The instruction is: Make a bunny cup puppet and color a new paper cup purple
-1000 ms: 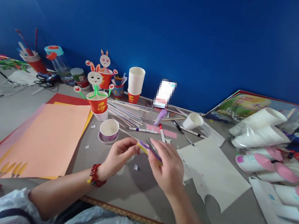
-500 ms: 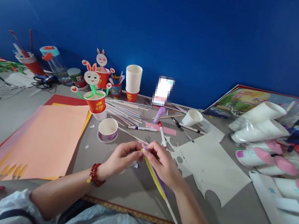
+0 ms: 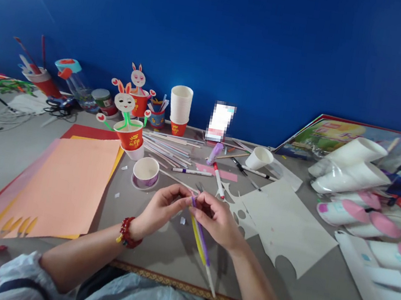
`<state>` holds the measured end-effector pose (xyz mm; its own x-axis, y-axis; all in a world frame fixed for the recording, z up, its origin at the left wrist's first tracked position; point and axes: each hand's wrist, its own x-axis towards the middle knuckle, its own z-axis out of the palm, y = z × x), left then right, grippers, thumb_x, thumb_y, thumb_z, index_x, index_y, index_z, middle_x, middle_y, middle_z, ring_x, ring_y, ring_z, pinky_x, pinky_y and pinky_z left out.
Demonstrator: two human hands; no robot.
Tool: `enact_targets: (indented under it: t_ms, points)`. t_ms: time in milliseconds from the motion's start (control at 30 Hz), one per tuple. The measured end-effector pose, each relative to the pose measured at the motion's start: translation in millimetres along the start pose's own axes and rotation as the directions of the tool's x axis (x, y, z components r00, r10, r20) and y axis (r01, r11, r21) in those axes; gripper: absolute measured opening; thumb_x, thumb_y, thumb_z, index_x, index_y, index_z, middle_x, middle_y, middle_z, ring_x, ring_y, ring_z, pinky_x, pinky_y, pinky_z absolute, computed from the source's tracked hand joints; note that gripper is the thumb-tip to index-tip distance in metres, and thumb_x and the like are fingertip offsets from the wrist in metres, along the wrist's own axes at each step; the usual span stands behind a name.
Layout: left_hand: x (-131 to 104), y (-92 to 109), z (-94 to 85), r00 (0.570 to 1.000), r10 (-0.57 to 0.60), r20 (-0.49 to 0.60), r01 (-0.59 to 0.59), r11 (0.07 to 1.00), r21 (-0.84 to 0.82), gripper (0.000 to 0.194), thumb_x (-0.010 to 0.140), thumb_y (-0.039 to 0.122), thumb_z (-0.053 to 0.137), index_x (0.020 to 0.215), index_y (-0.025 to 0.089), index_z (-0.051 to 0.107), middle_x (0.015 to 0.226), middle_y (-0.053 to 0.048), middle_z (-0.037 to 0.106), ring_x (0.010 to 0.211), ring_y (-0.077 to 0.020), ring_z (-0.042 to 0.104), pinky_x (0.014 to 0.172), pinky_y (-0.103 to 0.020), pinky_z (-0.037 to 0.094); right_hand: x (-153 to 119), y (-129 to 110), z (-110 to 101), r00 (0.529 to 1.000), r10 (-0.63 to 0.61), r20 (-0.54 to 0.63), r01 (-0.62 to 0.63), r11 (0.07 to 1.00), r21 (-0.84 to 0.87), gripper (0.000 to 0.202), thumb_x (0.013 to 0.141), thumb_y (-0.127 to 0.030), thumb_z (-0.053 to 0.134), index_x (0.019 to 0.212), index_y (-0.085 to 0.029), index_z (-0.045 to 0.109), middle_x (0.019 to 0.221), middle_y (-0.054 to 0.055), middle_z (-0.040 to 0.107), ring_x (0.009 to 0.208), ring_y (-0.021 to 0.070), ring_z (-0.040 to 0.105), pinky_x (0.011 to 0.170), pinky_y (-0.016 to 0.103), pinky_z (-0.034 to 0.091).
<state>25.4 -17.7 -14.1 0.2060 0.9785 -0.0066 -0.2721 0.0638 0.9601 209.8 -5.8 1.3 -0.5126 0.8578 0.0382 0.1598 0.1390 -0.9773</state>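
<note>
Above the near part of the table, my left hand (image 3: pixel 168 208) and my right hand (image 3: pixel 217 221) meet fingertip to fingertip. Both pinch the upper end of a thin bundle: a purple strip (image 3: pixel 205 246), a yellow strip (image 3: pixel 200 246) and a pale thin stick (image 3: pixel 210 280) whose lower end points towards me. Whether the strips are paper or pipe cleaner cannot be made out. The fingers partly hide the pinched top. Just beyond the hands lie the tips of scissors (image 3: pixel 199 187). A small white paper scrap (image 3: pixel 182 220) lies beneath them.
Stacked coloured paper (image 3: pixel 74 180) lies left, beside a paper cup (image 3: pixel 146 171) and rabbit-decorated red cups (image 3: pixel 132 137). Thin sticks (image 3: pixel 170 149), markers (image 3: pixel 191 171) and a purple glue stick (image 3: pixel 215 153) lie behind. Cut white paper (image 3: pixel 287 224) and bagged cups (image 3: pixel 351 169) are right.
The bundle's lower end has swung left, and it hangs more steeply. The purple strip now shows more plainly beside the yellow one. Both hands keep their pinch, the fingers shifting slightly.
</note>
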Motion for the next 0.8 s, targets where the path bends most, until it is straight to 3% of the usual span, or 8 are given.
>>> enact_targets:
  t_ms: [200, 433, 533, 667, 800]
  points:
    - [0.8, 2.9, -0.7, 1.000, -0.024, -0.009, 0.023, 0.998, -0.064, 0.024, 0.079, 0.036, 0.081, 0.086, 0.015, 0.070, 0.088, -0.004, 0.070, 0.084, -0.0150, 0.062, 0.078, -0.025, 0.049, -2.0, 2.7, 0.0, 0.997, -0.056, -0.061, 0.050, 0.995, -0.087, 0.021, 0.096, -0.035, 0.060, 0.083, -0.020, 0.056, 0.076, -0.003, 0.052, 0.069, 0.0117, 0.045, 0.058, 0.022, 0.034]
    - [-1.7, 6.4, 1.7, 1.000, 0.030, -0.007, -0.030, 0.996, -0.080, 0.020, 0.082, 0.034, 0.079, 0.086, 0.016, 0.071, 0.090, -0.005, 0.071, 0.085, -0.0158, 0.063, 0.078, -0.026, 0.051, -1.6, 2.9, 5.6, 0.985, -0.119, -0.126, 0.115, 0.993, -0.037, 0.023, 0.097, -0.034, 0.060, 0.080, -0.020, 0.055, 0.075, -0.003, 0.051, 0.066, 0.0110, 0.043, 0.059, 0.023, 0.035]
    - [-2.4, 8.7, 3.1, 0.998, 0.053, -0.031, -0.056, 0.994, -0.090, 0.020, 0.081, 0.035, 0.079, 0.084, 0.018, 0.070, 0.089, -0.004, 0.071, 0.084, -0.0157, 0.063, 0.078, -0.026, 0.051, -2.3, 2.8, 11.2, 0.983, -0.091, -0.162, 0.096, 0.995, 0.025, 0.022, 0.097, -0.036, 0.059, 0.082, -0.020, 0.056, 0.078, -0.002, 0.053, 0.066, 0.0113, 0.046, 0.059, 0.023, 0.037]
    - [-1.5, 9.0, 1.8, 0.996, 0.088, -0.012, -0.087, 0.996, 0.028, 0.019, 0.084, 0.035, 0.076, 0.084, 0.017, 0.071, 0.089, -0.005, 0.070, 0.085, -0.0165, 0.062, 0.079, -0.027, 0.049, -3.6, 1.9, 12.2, 0.987, -0.060, -0.147, 0.061, 0.998, 0.002, 0.021, 0.097, -0.037, 0.058, 0.084, -0.020, 0.057, 0.076, -0.002, 0.053, 0.066, 0.0118, 0.048, 0.058, 0.023, 0.038]
    - [-0.8, 7.0, 0.1, 1.000, 0.017, -0.004, -0.017, 1.000, 0.009, 0.024, 0.085, 0.040, 0.075, 0.085, 0.016, 0.069, 0.084, -0.004, 0.068, 0.078, -0.0146, 0.059, 0.072, -0.025, 0.047, -3.9, 3.4, 8.9, 0.991, -0.016, -0.134, 0.013, 1.000, -0.018, 0.023, 0.095, -0.039, 0.059, 0.084, -0.020, 0.057, 0.071, -0.002, 0.052, 0.064, 0.0122, 0.047, 0.054, 0.022, 0.035]
